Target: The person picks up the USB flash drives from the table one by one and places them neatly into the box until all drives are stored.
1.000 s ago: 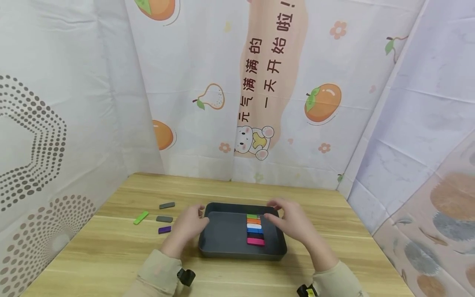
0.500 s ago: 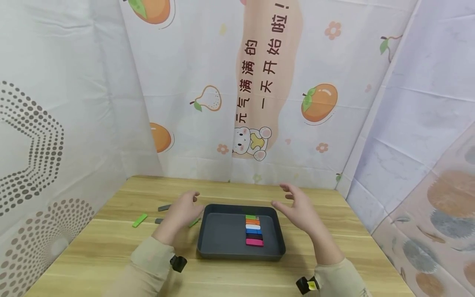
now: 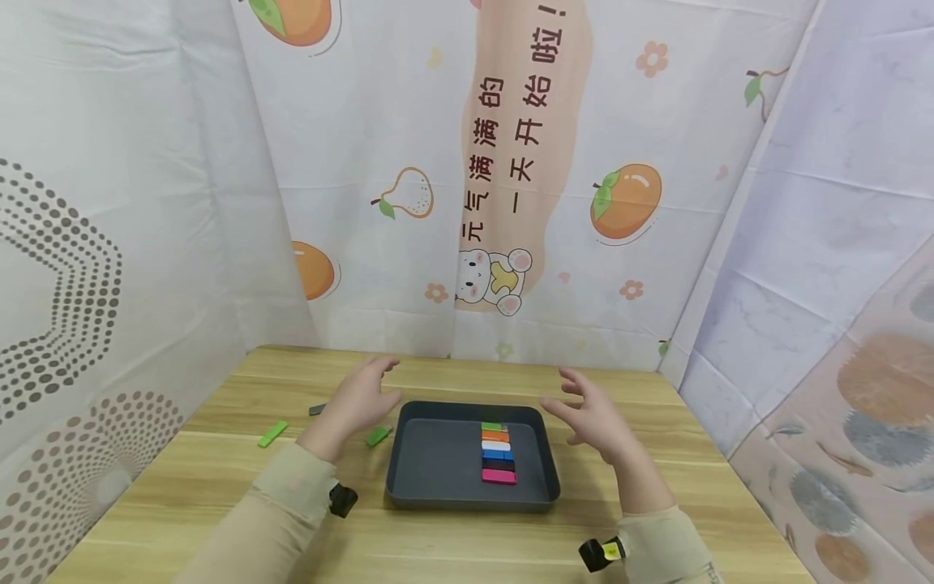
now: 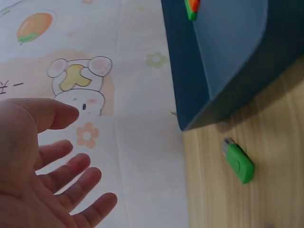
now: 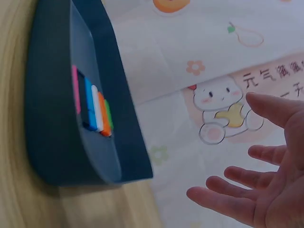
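A dark grey rectangular tray (image 3: 438,466) sits on the table between my hands. Lined up in its right half is a row of several USB flash drives, from green at the back through orange, white, blue and black to a pink one (image 3: 499,476) in front. My left hand (image 3: 359,397) hovers left of the tray with spread, relaxed fingers and holds nothing. Below it, just outside the tray, lies a green USB flash drive (image 4: 239,163) with its metal plug showing. My right hand (image 3: 589,414) floats past the tray's right rim, its fingers apart and holding nothing.
Further left on the wooden table (image 3: 219,503) lie another green stick (image 3: 273,433) and a grey stick (image 3: 317,410), partly behind my left hand. Printed curtains (image 3: 394,268) hang at the back and both sides.
Both hands have lifted away from the tray's sides, the left moving left, the right moving right. The green flash drive by the tray has come into sight; the purple stick is now hidden.
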A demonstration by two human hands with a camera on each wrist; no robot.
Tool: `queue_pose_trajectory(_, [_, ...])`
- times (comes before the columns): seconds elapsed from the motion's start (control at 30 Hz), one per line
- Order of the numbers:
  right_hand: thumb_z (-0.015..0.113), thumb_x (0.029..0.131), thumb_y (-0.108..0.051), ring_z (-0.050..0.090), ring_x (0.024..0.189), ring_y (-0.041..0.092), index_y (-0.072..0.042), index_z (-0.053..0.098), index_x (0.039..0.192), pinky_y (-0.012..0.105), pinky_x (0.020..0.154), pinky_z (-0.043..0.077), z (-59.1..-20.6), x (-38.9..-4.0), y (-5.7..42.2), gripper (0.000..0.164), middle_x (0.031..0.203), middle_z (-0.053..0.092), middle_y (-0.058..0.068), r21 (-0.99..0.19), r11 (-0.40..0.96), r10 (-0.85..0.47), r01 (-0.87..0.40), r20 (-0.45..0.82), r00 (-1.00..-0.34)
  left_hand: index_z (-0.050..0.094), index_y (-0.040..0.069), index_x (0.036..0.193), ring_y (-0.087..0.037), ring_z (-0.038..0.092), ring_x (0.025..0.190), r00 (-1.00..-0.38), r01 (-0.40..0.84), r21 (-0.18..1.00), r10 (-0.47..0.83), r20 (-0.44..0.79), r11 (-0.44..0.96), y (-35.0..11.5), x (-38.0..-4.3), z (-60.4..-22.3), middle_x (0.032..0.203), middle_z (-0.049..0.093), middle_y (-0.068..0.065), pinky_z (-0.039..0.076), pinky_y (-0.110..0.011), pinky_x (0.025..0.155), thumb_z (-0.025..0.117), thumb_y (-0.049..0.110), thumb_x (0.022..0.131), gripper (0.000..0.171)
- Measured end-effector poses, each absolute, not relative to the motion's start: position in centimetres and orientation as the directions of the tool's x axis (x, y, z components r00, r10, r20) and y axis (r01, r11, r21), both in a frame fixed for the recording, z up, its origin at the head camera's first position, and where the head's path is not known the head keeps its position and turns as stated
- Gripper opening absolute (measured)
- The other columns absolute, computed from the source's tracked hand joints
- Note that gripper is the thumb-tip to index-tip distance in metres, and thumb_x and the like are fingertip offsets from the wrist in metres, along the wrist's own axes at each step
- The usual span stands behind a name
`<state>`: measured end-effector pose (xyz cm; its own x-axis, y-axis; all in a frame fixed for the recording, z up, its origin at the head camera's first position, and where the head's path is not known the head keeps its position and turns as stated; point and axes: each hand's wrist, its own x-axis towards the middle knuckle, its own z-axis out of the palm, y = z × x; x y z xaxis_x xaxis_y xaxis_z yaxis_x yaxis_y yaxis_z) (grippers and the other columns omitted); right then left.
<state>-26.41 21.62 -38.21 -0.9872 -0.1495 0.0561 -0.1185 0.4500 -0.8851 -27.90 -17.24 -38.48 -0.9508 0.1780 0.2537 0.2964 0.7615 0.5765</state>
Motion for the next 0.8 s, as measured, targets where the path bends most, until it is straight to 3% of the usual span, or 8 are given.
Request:
queue_pose_trajectory(0.2, [0.075, 0.093, -0.034, 0.040, 0.136, 0.054, -0.012, 0.033, 0.158, 0.059, 0.075, 0.059, -40.2, -27.0, 22.4, 0.081, 0.157, 0.030, 0.030, -0.924, 0.378, -0.147, -0.061, 0.006, -0.989, 0.053, 0.004, 0.145, -0.037, 0.056, 0.122, -0.945, 0.316, 0.545, 0.204, 0.256, 0.777, -17.6, -28.4, -39.0, 0.139, 0.054, -0.017, 0.051, -0.053, 0.095, 0.064, 0.018, 0.094, 0.055])
queue_pose_trajectory(0.53, [0.073, 0.094, -0.024, 0.061, 0.113, 0.047, -0.007, 0.036, 0.157, 0.055, 0.063, 0.060, -42.8, -27.2, 22.8, 0.075, 0.152, 0.035, 0.035, -0.939, 0.343, -0.153, -0.001, -0.055, -0.987, 0.060, 0.005, 0.139, -0.034, 0.058, 0.120, -0.937, 0.342, 0.516, 0.243, 0.252, 0.785, -17.6, -28.7, -40.0, 0.135, 0.058, -0.014, 0.052, -0.051, 0.095, 0.067, 0.017, 0.094, 0.047])
queue_pose_trajectory(0.8, [0.078, 0.090, -0.021, 0.058, 0.118, 0.050, -0.008, 0.040, 0.155, 0.057, 0.064, 0.060, -44.3, -27.1, 22.5, 0.077, 0.149, 0.041, 0.032, -0.951, 0.300, -0.125, 0.071, -0.113, -0.986, 0.061, 0.008, 0.138, -0.034, 0.060, 0.118, -0.924, 0.382, 0.546, 0.298, 0.240, 0.746, -16.0, -28.5, -40.7, 0.137, 0.058, -0.013, 0.053, -0.049, 0.094, 0.068, 0.018, 0.094, 0.046])
